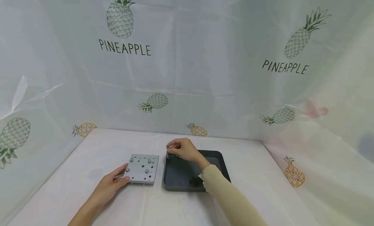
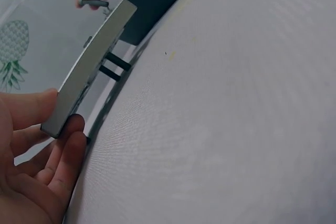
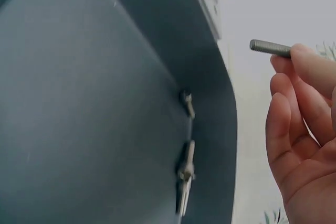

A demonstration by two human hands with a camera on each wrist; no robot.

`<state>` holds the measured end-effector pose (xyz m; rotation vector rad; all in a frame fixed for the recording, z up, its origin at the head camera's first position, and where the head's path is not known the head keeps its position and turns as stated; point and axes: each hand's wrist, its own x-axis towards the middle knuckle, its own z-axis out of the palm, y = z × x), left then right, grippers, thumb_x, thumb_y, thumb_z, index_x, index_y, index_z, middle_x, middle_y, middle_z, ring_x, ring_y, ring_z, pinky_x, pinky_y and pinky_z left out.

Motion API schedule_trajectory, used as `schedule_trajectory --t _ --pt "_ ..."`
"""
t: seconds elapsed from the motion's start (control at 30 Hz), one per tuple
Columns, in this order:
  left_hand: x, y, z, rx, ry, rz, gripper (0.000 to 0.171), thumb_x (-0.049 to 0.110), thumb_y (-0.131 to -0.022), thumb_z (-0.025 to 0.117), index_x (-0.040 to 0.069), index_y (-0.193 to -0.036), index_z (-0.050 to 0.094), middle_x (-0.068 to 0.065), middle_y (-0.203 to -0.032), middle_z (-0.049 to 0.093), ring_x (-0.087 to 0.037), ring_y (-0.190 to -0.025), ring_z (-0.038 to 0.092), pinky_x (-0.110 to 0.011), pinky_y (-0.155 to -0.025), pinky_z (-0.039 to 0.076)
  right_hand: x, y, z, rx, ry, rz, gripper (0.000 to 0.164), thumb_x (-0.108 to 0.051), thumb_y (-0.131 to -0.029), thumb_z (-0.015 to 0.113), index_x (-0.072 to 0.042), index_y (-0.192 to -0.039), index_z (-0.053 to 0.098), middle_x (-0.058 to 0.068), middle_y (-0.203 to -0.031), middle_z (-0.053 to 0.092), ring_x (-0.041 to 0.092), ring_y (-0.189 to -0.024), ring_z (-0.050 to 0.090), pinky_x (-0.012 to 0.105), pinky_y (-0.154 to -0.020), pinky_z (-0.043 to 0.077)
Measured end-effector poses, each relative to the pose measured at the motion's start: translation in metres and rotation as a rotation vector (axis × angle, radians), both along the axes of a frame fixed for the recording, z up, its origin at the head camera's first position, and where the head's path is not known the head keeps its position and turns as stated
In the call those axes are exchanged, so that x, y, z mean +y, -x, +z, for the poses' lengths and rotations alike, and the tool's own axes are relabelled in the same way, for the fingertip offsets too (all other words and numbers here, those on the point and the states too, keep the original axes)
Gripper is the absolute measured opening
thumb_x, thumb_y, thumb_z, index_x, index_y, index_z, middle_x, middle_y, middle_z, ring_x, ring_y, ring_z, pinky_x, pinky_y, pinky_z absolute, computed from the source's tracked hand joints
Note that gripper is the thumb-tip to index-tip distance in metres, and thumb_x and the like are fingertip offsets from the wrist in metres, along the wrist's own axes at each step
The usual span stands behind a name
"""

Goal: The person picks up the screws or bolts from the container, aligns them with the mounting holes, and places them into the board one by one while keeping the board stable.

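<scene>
My left hand (image 1: 108, 186) holds a square grey metal plate (image 1: 136, 175) by its left edge, thumb on top and fingers underneath. The plate has several holes, with bolt heads standing in some of them. Bolt shanks (image 2: 116, 66) stick out below it in the left wrist view, and the plate sits raised and tilted there. Over the far left corner of a dark tray (image 1: 170, 188), my right hand (image 1: 186, 150) pinches a threaded bolt (image 3: 269, 47) between thumb and fingertips. The bolt's head end is hidden by the fingers in the right wrist view.
More bolts (image 3: 186, 174) lie along the tray's inner wall. Small black pieces (image 1: 194, 182) rest at the tray's near side, partly behind the right sleeve (image 1: 223, 190). A white cloth with pineapple prints covers the table and hangs behind it.
</scene>
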<state>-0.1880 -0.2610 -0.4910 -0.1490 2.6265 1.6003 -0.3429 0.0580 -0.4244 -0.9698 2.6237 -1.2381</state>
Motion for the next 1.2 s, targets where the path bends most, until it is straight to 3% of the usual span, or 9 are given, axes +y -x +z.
schedule_trajectory --t 0.17,0.3,0.4,0.5,0.63,0.9,1.2 --pt "0.0 0.0 0.001 -0.001 0.0 0.006 0.078 0.04 -0.101 0.074 0.01 -0.165 0.039 -0.027 -0.163 0.043 -0.012 -0.112 0.067 -0.018 -0.093 0.047 -0.018 -0.003 0.001 -0.024 0.025 0.014 0.019 -0.023 -0.1 0.078 -0.019 -0.118 0.08 -0.01 -0.092 0.077 0.023 -0.088 0.074 0.023 -0.071 0.055" --pt "0.0 0.001 0.0 0.002 0.021 0.012 0.078 0.04 -0.102 0.073 0.011 -0.165 0.038 -0.027 -0.163 0.043 -0.013 -0.111 0.066 -0.037 -0.105 0.049 -0.035 -0.005 0.003 -0.036 0.064 0.04 0.016 -0.022 -0.099 0.079 -0.02 -0.115 0.08 -0.009 -0.091 0.077 0.031 -0.091 0.075 0.023 -0.071 0.056" --pt "0.0 0.002 -0.001 0.004 0.02 0.002 0.077 0.039 -0.103 0.071 0.011 -0.166 0.037 -0.026 -0.164 0.042 -0.015 -0.114 0.065 -0.051 -0.112 0.045 -0.047 -0.007 0.003 -0.039 0.083 0.045 0.015 -0.02 -0.098 0.08 -0.019 -0.113 0.08 -0.008 -0.09 0.077 0.028 -0.086 0.074 0.023 -0.07 0.056" --pt "-0.001 0.003 -0.002 0.01 0.02 -0.007 0.077 0.039 -0.103 0.071 0.011 -0.166 0.036 -0.027 -0.164 0.042 -0.016 -0.117 0.065 -0.054 -0.114 0.043 -0.057 -0.009 0.001 -0.047 0.091 0.038 0.015 -0.018 -0.097 0.081 -0.018 -0.112 0.08 -0.009 -0.089 0.076 0.021 -0.083 0.073 0.022 -0.069 0.056" --pt "-0.001 0.003 -0.002 0.013 0.035 -0.009 0.077 0.04 -0.103 0.071 0.011 -0.166 0.037 -0.027 -0.163 0.043 -0.016 -0.118 0.067 -0.05 -0.112 0.046 -0.07 -0.013 -0.002 -0.062 0.114 0.028 0.016 -0.017 -0.096 0.081 -0.017 -0.112 0.08 -0.008 -0.09 0.077 0.017 -0.084 0.074 0.021 -0.07 0.057" --pt "-0.001 0.002 0.001 0.009 0.023 -0.019 0.078 0.041 -0.103 0.071 0.01 -0.166 0.037 -0.027 -0.163 0.043 -0.018 -0.121 0.067 -0.019 -0.093 0.048 -0.09 -0.016 -0.011 -0.051 0.142 -0.004 0.016 -0.017 -0.096 0.082 -0.017 -0.111 0.08 -0.01 -0.089 0.078 0.005 -0.075 0.07 0.019 -0.067 0.056" --pt "-0.001 0.002 0.001 -0.002 -0.012 -0.015 0.076 0.038 -0.103 0.071 0.01 -0.165 0.037 -0.029 -0.162 0.042 -0.021 -0.122 0.067 -0.012 -0.087 0.047 -0.108 -0.017 -0.021 -0.031 0.15 -0.07 0.014 -0.017 -0.097 0.08 -0.019 -0.112 0.08 -0.012 -0.089 0.076 0.001 -0.07 0.064 0.017 -0.064 0.053"
